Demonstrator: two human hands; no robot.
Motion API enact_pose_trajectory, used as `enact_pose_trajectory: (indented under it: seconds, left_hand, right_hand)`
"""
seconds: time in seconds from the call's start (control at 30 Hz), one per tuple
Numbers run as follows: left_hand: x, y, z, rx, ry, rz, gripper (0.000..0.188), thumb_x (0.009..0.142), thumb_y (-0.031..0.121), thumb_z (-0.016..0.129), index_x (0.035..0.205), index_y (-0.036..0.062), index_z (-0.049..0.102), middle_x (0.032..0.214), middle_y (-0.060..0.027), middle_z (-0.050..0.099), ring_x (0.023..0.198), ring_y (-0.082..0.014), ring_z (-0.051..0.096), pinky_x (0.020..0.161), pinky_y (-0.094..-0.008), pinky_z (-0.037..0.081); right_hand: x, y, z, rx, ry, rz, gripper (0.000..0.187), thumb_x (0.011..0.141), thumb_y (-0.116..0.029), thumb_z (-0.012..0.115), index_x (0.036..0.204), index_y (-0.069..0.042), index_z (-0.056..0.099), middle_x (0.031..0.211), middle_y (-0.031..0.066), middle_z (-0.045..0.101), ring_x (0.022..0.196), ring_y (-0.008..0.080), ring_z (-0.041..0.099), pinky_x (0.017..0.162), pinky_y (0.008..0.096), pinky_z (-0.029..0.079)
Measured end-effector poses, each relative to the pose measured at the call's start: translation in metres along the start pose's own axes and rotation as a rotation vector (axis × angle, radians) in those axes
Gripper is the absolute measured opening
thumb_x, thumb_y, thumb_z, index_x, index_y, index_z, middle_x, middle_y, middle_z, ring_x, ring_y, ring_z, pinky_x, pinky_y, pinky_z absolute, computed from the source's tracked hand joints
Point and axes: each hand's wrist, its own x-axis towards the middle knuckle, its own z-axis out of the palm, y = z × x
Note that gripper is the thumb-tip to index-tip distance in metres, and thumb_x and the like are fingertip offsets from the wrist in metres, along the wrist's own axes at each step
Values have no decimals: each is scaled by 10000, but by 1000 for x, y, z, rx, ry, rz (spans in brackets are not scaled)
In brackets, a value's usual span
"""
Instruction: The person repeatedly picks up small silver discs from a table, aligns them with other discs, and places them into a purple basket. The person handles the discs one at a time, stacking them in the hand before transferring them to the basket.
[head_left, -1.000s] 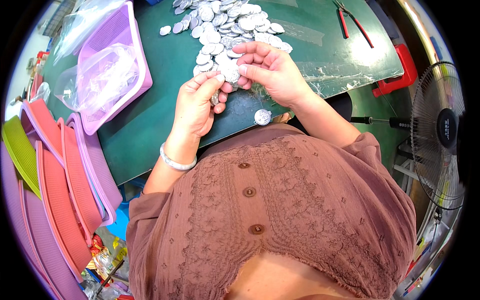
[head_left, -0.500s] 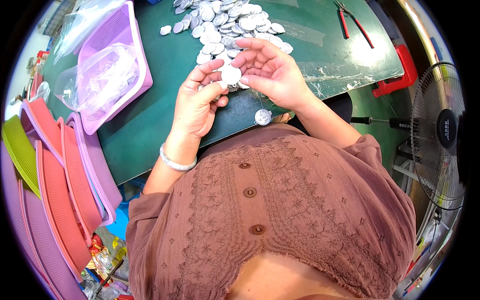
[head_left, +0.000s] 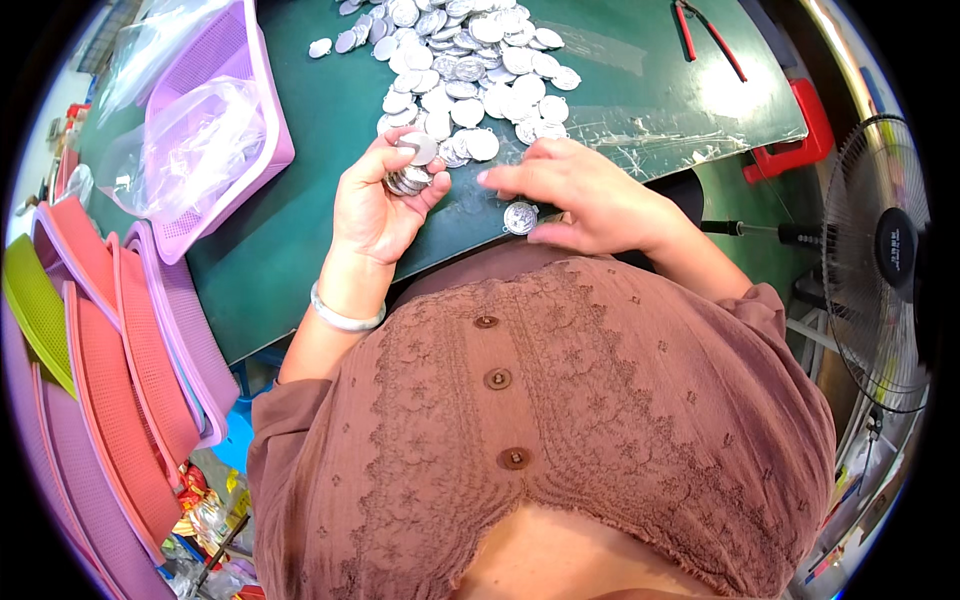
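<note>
Left hand (head_left: 375, 205) was curled shut around a small stack of silver discs (head_left: 408, 180), one disc (head_left: 417, 148) pinched on top by the thumb, held just above the green table (head_left: 290, 230) near its front edge. Right hand (head_left: 585, 195) lay flat, fingers loosely spread and gripping nothing, its thumb touching a single disc (head_left: 520, 217) at the table edge. Loose disc pile (head_left: 470, 60) spread just beyond both hands. Pink basket (head_left: 262, 100) with a clear plastic bag (head_left: 190, 150) sat left; red-handled pliers (head_left: 705, 30) far right; fan (head_left: 880, 250) beside the table.

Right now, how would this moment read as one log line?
left hand: holds stack of silver discs | right hand: flat by single disc | pile of discs: on green table
</note>
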Motion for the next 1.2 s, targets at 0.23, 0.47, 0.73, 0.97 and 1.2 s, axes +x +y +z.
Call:
enact_pose_trajectory:
  seconds: [0.23,0.47,0.73,0.97,1.2]
  left_hand:
    - [2,-1,-11,-88,-113,-79,117,803,102,545,896,33,535,825,-110,594,731,-248,594,575,-310,534]
    - [-11,-1,1,160,-22,-31,273,774,37,513,1046,32,499,950,-117,582,749,-218,593,572,-279,512]
    - [-15,-14,17,438,13,6,218,780,100,619,963,10,544,748,-41,586,625,-107,539,471,-209,383]
    - [-13,-9,16,450,49,60,136,798,103,592,887,5,562,707,-45,565,588,-107,515,453,-202,367]
    - [-12,-7,20,459,56,32,98,818,110,553,855,19,542,664,-53,543,568,-126,511,425,-202,360]
  right_hand:
    - [-2,6,16,94,67,41,599,622,-28,663,1184,-94,463,860,78,548,757,231,499,685,342,424]
    - [13,2,19,322,428,155,605,621,-6,665,1184,-93,460,813,39,492,626,119,449,557,241,411]
    - [36,-7,25,360,521,186,592,681,12,648,1221,-51,414,880,35,473,707,75,450,605,205,403]
    - [34,5,29,849,495,185,478,788,22,541,1235,-26,379,912,35,495,776,73,497,679,200,426]
    - [34,5,19,1042,470,339,418,799,1,542,1199,-10,421,901,47,544,778,76,526,665,210,448]
